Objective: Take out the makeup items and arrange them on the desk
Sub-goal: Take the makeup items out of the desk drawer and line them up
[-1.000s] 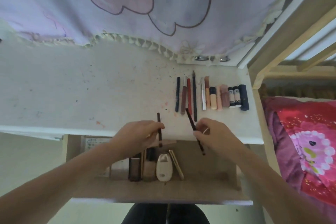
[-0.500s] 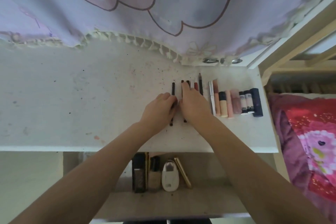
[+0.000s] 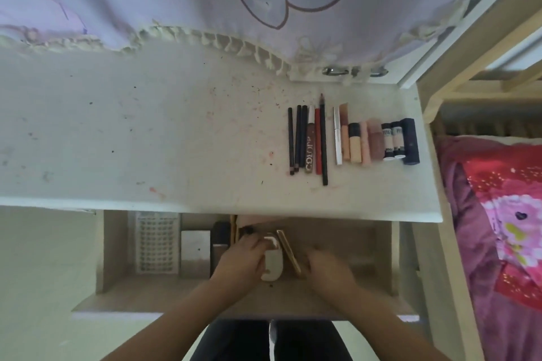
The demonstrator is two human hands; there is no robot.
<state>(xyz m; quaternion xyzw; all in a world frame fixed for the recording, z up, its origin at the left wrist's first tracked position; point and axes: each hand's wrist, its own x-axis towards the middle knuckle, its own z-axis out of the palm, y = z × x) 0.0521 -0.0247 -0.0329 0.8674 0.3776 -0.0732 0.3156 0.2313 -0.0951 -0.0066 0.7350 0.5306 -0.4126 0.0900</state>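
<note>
While the desk (image 3: 146,132) carries its row of makeup toward the right end, both of the person's hands are down in the open drawer (image 3: 337,243) below its front edge. Counting the row from the left, I make out three thin dark pencils (image 3: 296,141) lying close together, a brown tube printed with white letters (image 3: 309,145), a red pencil (image 3: 318,142) and one longer dark pencil (image 3: 323,141), all side by side and touching or nearly so. After a small gap come a silver stick (image 3: 338,136), four peach and pink tubes (image 3: 362,142) packed against each other, two small white-labelled bottles with dark caps (image 3: 393,141), and one dark blue tube (image 3: 410,141) at the right end.

Inside the drawer I count a perforated white tray (image 3: 157,243) at the left, a grey box (image 3: 195,252) beside it, a dark compact-like item (image 3: 220,239), a white rounded case (image 3: 272,264) and a slim gold stick (image 3: 289,252) lying on a slant just right of the case.

Both forearms reach forward from the bottom of the view, converging on the middle of the drawer. The left hand (image 3: 239,261) lies against the left side of the white case, fingers curled over its upper edge, apparently gripping it. The right hand (image 3: 325,269) sits just right of the gold stick, knuckles up; it is blurred, and I cannot tell whether its fingers are closed on anything.
</note>
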